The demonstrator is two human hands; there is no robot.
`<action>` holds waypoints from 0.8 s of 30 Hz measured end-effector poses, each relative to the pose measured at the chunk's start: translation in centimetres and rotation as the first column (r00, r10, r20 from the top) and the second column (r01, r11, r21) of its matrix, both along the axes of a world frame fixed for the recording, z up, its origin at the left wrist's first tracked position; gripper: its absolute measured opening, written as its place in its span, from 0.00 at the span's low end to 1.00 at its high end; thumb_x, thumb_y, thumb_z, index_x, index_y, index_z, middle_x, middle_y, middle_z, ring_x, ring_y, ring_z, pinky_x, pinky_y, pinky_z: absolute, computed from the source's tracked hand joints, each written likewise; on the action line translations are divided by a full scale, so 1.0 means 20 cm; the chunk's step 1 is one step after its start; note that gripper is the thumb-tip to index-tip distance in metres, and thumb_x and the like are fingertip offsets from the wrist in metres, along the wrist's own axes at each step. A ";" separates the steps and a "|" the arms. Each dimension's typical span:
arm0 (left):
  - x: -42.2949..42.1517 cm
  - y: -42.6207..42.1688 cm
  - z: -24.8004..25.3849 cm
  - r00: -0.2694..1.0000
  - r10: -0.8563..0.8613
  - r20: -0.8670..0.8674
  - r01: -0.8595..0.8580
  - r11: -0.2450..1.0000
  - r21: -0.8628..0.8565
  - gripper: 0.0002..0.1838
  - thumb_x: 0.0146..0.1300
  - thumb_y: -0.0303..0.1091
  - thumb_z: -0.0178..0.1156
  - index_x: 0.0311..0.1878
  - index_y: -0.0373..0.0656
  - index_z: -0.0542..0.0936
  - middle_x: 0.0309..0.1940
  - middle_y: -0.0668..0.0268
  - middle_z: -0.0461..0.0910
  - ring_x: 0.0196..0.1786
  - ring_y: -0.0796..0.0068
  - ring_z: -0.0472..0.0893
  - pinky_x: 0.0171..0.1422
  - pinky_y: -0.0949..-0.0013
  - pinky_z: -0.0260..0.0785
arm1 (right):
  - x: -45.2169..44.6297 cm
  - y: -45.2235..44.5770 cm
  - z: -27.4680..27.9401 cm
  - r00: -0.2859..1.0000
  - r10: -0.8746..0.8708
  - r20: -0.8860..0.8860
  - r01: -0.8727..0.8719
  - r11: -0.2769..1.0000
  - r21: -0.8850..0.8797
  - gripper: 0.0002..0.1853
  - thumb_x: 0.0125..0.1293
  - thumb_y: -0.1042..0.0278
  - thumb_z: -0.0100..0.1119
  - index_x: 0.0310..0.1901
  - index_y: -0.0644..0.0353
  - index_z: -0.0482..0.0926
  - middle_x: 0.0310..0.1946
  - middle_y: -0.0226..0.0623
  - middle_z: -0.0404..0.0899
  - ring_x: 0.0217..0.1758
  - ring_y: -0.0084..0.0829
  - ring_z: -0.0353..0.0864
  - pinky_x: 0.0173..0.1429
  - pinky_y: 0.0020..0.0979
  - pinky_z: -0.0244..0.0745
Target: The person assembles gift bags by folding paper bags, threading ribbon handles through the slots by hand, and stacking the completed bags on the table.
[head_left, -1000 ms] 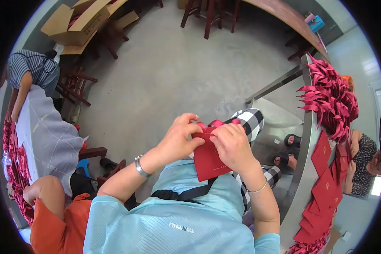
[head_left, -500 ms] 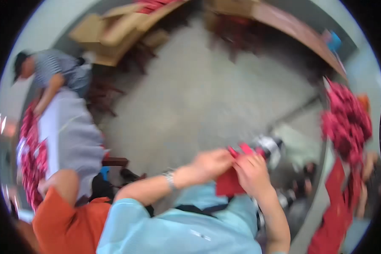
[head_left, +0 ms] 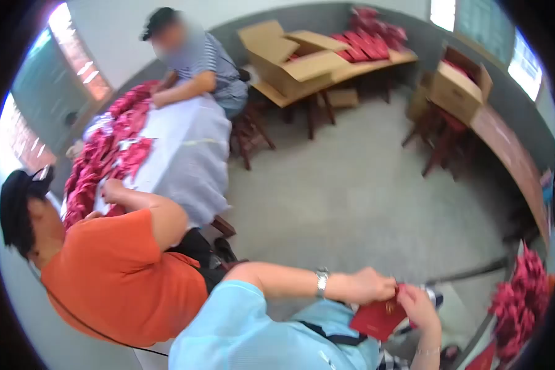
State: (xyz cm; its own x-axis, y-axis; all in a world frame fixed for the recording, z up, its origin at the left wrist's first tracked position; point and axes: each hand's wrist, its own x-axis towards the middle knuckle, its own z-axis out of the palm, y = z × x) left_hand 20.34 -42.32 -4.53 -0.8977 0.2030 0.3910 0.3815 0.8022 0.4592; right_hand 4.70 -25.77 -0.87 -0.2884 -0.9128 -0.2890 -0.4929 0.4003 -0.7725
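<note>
At the lower right, my left hand (head_left: 373,285), with a watch on its wrist, pinches the top edge of a flat red pouch (head_left: 376,319). The pouch hangs in front of my light blue shirt and bears small gold marks. My right hand (head_left: 419,306) is closed at the pouch's upper right corner, close to my left fingertips. Fingers partly cover the top of the pouch, so its opening is hidden.
On my left, a person in orange (head_left: 123,271) and a person in a striped shirt (head_left: 209,61) work at a white-covered table (head_left: 185,148) with piled red items (head_left: 105,148). Open cartons (head_left: 302,55) stand at the back. More red items (head_left: 524,302) lie at right.
My view has swung left and up, bringing both co-workers and the cartons further into sight. Both hands still hold the red pouch, whose printed face now shows more.
</note>
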 end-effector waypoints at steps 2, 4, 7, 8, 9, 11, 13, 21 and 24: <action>-0.02 0.00 0.03 1.000 0.017 0.006 -0.017 0.999 -0.035 0.05 0.56 0.31 0.56 0.37 0.45 0.74 0.36 0.64 0.74 0.34 0.64 0.81 0.28 0.63 0.74 | 0.00 -0.03 0.07 0.999 0.048 -0.010 -0.048 0.999 -0.011 0.11 0.67 0.65 0.51 0.39 0.66 0.78 0.33 0.50 0.81 0.37 0.44 0.82 0.41 0.39 0.74; -0.04 0.02 0.06 0.990 0.062 -0.127 -0.074 0.993 -0.097 0.04 0.54 0.32 0.58 0.33 0.47 0.74 0.29 0.67 0.73 0.30 0.69 0.81 0.25 0.66 0.73 | 0.01 -0.05 0.16 0.998 0.045 -0.037 -0.044 0.999 0.030 0.13 0.68 0.64 0.50 0.38 0.66 0.78 0.35 0.52 0.80 0.38 0.49 0.81 0.42 0.41 0.74; -0.05 -0.01 0.09 0.952 0.042 -0.304 -0.069 0.994 -0.079 0.11 0.47 0.34 0.59 0.36 0.44 0.77 0.31 0.69 0.74 0.30 0.73 0.79 0.29 0.70 0.73 | 0.03 0.01 0.19 0.998 -0.009 -0.060 0.003 0.995 -0.096 0.12 0.67 0.63 0.52 0.36 0.65 0.78 0.30 0.51 0.80 0.35 0.48 0.81 0.39 0.42 0.74; -0.05 -0.02 0.09 0.943 0.018 -0.333 -0.053 0.994 -0.095 0.13 0.46 0.33 0.59 0.37 0.44 0.77 0.32 0.69 0.75 0.30 0.74 0.78 0.29 0.71 0.72 | 0.05 0.02 0.21 0.999 -0.050 -0.003 0.050 0.997 -0.052 0.12 0.67 0.63 0.52 0.36 0.65 0.78 0.29 0.51 0.80 0.34 0.48 0.81 0.38 0.42 0.74; -0.05 -0.03 0.08 0.934 0.006 -0.358 -0.051 0.992 -0.117 0.14 0.45 0.33 0.59 0.38 0.43 0.78 0.33 0.69 0.75 0.29 0.75 0.77 0.29 0.71 0.72 | 0.05 0.02 0.23 0.995 -0.080 0.059 0.081 0.997 -0.014 0.12 0.67 0.63 0.52 0.35 0.65 0.78 0.28 0.51 0.80 0.33 0.48 0.81 0.38 0.42 0.73; -0.04 -0.03 0.07 0.946 -0.030 -0.323 -0.015 0.991 -0.135 0.14 0.45 0.33 0.59 0.38 0.42 0.78 0.34 0.69 0.76 0.29 0.75 0.77 0.29 0.72 0.72 | 0.04 0.03 0.21 0.991 -0.114 0.068 0.116 0.993 -0.018 0.13 0.68 0.64 0.53 0.34 0.66 0.77 0.27 0.52 0.79 0.32 0.50 0.80 0.37 0.43 0.73; -0.04 -0.03 0.09 0.961 -0.045 -0.272 -0.004 0.984 -0.180 0.14 0.45 0.33 0.59 0.38 0.44 0.78 0.32 0.70 0.75 0.28 0.76 0.76 0.28 0.72 0.71 | 0.04 0.01 0.17 0.998 -0.057 -0.017 0.055 0.995 -0.081 0.14 0.68 0.63 0.52 0.32 0.67 0.76 0.27 0.53 0.79 0.33 0.53 0.79 0.38 0.45 0.73; -0.15 -0.20 0.11 0.985 0.006 0.173 0.038 0.967 -0.250 0.12 0.47 0.28 0.63 0.38 0.45 0.78 0.33 0.64 0.77 0.33 0.59 0.80 0.34 0.60 0.73 | -0.02 -0.14 0.00 0.980 -0.161 -0.113 0.139 0.974 -0.181 0.12 0.69 0.63 0.54 0.37 0.65 0.78 0.31 0.52 0.79 0.35 0.51 0.80 0.40 0.42 0.74; -0.19 -0.23 0.10 0.896 0.094 0.435 -0.130 0.990 0.055 0.05 0.58 0.28 0.59 0.38 0.40 0.80 0.36 0.56 0.82 0.42 0.54 0.82 0.44 0.54 0.74 | 0.05 -0.16 -0.01 0.861 -0.430 -0.271 0.134 0.707 -0.695 0.05 0.63 0.74 0.61 0.39 0.63 0.79 0.35 0.47 0.82 0.40 0.49 0.81 0.42 0.40 0.77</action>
State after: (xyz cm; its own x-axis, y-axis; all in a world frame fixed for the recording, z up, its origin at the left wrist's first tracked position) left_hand 16.60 -46.93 -2.48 -0.9968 0.0756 -0.0275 0.0421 0.7814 0.6226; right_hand 5.65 -28.93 -1.14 -0.5122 -0.6837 0.5198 -0.7497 0.0606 -0.6590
